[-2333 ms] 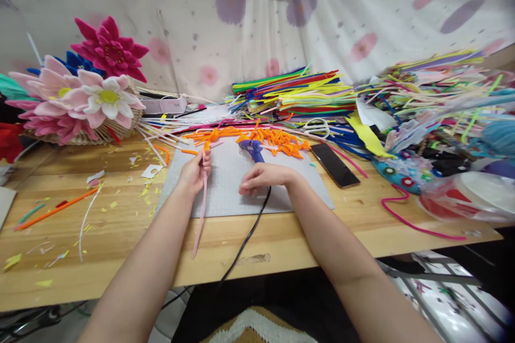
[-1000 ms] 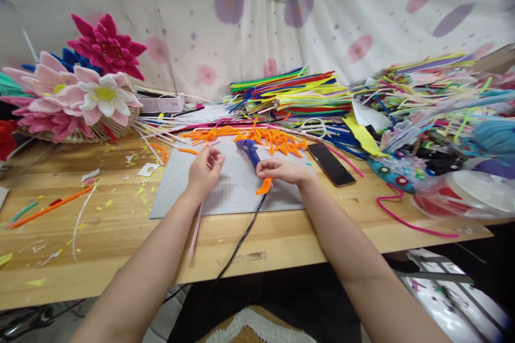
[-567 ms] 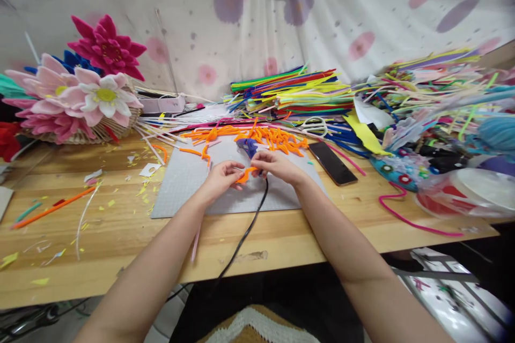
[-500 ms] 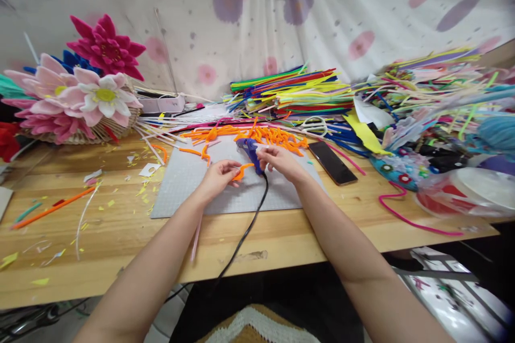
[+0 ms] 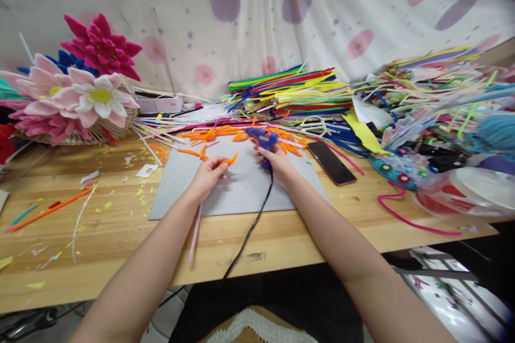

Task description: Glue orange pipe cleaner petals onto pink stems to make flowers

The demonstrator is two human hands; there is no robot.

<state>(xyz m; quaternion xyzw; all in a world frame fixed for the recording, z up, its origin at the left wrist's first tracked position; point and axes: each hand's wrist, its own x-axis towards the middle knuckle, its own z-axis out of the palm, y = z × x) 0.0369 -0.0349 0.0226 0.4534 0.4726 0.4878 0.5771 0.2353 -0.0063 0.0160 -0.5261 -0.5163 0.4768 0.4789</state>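
Observation:
My right hand (image 5: 274, 159) is closed round the handle of a blue hot glue gun (image 5: 265, 141). The gun's nozzle points left, and its black cord (image 5: 257, 220) runs down over the table's front edge. My left hand (image 5: 211, 172) pinches a short, bent orange pipe cleaner piece (image 5: 230, 159) between thumb and fingertips. Both hands are above a grey cutting mat (image 5: 237, 193), with a gap between the gun and the orange piece. Several twisted orange pipe cleaner pieces (image 5: 287, 144) lie along the mat's far edge, partly hidden behind the gun.
A phone (image 5: 331, 163) lies right of the mat. White-handled scissors (image 5: 314, 125) and bundled pipe cleaners (image 5: 298, 91) are behind it. Fuzzy flowers in a basket (image 5: 116, 123) stand at left. A clear stick (image 5: 195, 233) lies by my left forearm; a plastic tub (image 5: 475, 190) sits at right.
My right hand has taken hold of the glue gun's handle and lifted it, turning the nozzle left. My left hand has shifted slightly left with the orange piece.

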